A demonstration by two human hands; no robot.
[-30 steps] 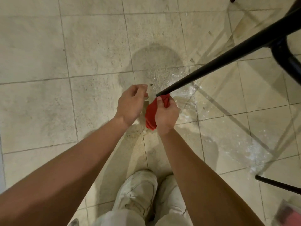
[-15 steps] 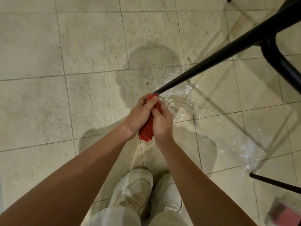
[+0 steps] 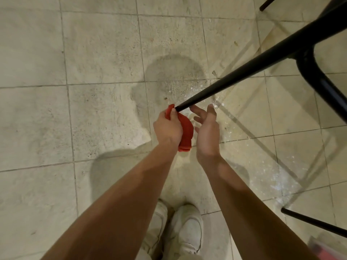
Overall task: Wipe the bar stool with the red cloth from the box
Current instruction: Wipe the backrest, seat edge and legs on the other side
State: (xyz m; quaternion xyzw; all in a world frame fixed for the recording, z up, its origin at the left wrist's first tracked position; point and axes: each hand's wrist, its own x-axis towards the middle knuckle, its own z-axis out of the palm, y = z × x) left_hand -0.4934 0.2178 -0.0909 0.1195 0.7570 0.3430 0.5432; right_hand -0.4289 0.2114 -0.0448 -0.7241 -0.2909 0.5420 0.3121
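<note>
A black bar stool leg (image 3: 249, 71) slants down from the upper right to the tiled floor, where its foot meets the red cloth (image 3: 186, 131). My left hand (image 3: 168, 128) grips the cloth and presses its top end against the leg's foot. The rest of the cloth hangs below my wrist. My right hand (image 3: 206, 132) is just right of the cloth, fingers spread, holding nothing. The stool's crossbar (image 3: 317, 83) curves down at the right edge.
A second black stool leg (image 3: 315, 222) crosses the lower right, and a third leg tip (image 3: 266, 4) shows at the top. A box corner with red inside (image 3: 328, 250) sits at the bottom right. White dust speckles the tiles near the stool. My white shoes (image 3: 180, 228) stand below.
The cloth has passed from my right hand to my left hand. My right hand has let go and moved to the right with its fingers spread.
</note>
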